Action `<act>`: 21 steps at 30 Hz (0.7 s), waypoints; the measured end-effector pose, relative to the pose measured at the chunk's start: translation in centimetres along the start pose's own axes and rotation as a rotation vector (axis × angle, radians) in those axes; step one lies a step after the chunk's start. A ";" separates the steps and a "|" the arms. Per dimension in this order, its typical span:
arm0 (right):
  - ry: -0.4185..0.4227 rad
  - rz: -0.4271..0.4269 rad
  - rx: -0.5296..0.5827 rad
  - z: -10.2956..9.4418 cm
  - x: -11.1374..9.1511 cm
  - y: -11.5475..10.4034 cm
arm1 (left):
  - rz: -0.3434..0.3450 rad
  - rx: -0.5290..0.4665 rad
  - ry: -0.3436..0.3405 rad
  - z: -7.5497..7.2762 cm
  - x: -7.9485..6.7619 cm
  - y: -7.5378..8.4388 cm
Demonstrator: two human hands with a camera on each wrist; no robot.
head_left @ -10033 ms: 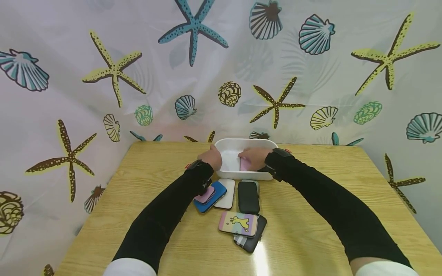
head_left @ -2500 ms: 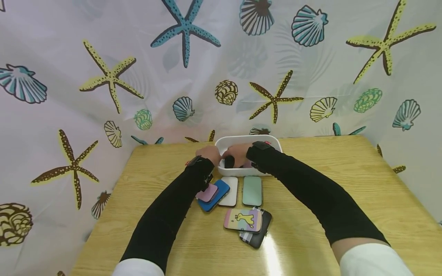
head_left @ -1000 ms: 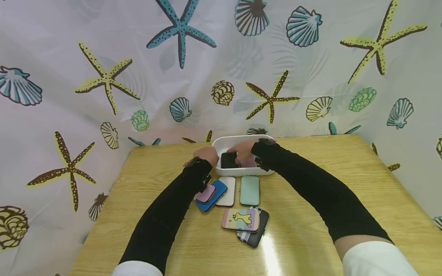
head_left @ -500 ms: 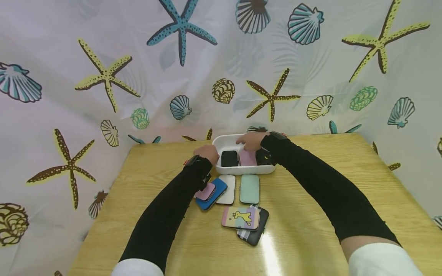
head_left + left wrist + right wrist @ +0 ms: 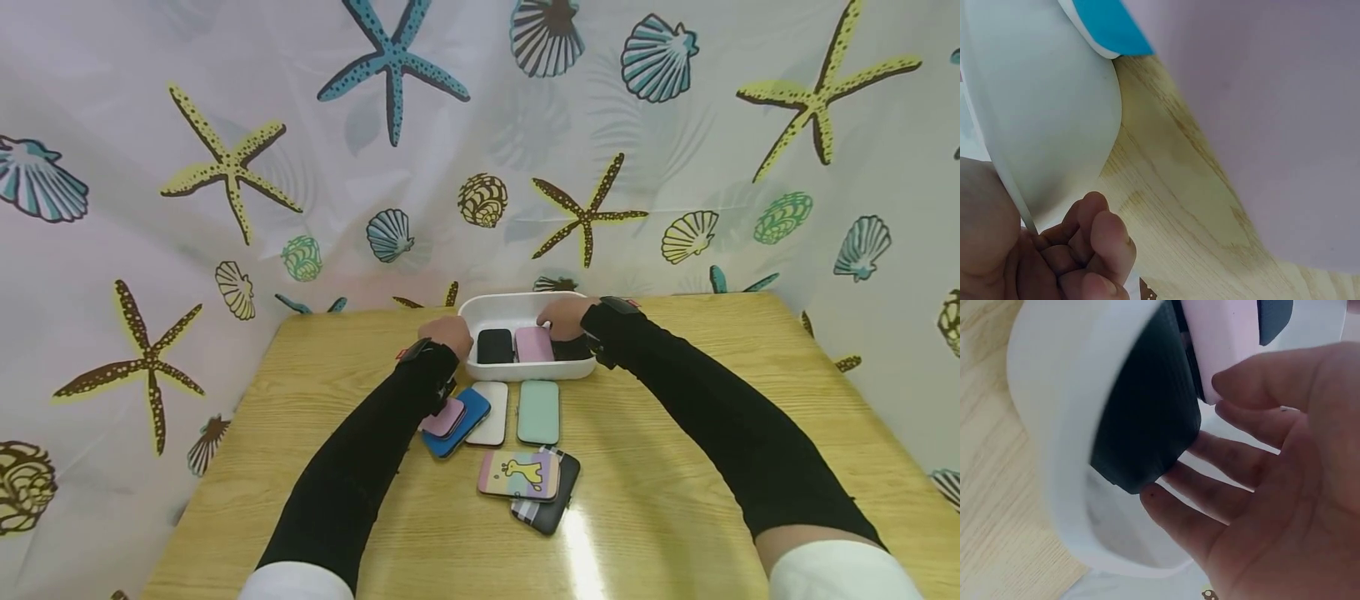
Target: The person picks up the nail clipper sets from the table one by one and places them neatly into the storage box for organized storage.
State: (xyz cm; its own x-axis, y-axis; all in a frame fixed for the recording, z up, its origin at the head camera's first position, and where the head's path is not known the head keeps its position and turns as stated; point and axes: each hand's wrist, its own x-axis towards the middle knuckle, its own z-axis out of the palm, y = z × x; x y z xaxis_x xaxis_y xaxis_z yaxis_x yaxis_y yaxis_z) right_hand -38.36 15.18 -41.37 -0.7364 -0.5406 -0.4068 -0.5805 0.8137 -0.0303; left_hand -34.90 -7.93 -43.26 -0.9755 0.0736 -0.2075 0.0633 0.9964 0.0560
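A white oblong container (image 5: 506, 372) stands at the back of the table. My left hand (image 5: 447, 335) grips its left rim, fingers curled around the edge in the left wrist view. Inside it, side by side, lie a black flat case (image 5: 495, 346), a pink flat case (image 5: 534, 344) and a dark flat case (image 5: 1147, 406) at the right end. My right hand (image 5: 566, 317) is over the right part of the container. In the right wrist view its loosely extended fingers (image 5: 1188, 519) touch the end of the dark case, with thumb and index near the pink case.
In front of the container lie a white case (image 5: 490, 417), a mint case (image 5: 538, 414) and a small pink case (image 5: 446, 418) on a blue case (image 5: 474, 421). Nearer, a giraffe-patterned case (image 5: 517, 475) overlaps a black case with checks (image 5: 553, 512). A printed sheet (image 5: 315, 133) hangs behind.
The black case, earlier on the mint case, now lies in the container's left end. My right hand has let go of it and moved right to the dark case. My left hand stays on the rim.
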 end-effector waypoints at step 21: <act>0.101 0.032 0.052 2.1 0.2 1.1 | 0.001 -0.020 0.004 0.2 0.0 0.1</act>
State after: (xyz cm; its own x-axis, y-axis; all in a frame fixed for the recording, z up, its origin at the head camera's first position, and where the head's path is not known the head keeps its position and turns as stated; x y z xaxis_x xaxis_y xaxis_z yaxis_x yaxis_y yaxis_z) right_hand -38.46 16.39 -43.40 -0.7870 -0.5311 -0.3140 -0.5395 0.8393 -0.0674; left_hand -34.87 -7.83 -43.48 -0.9763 0.0743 -0.2033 0.0601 0.9953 0.0754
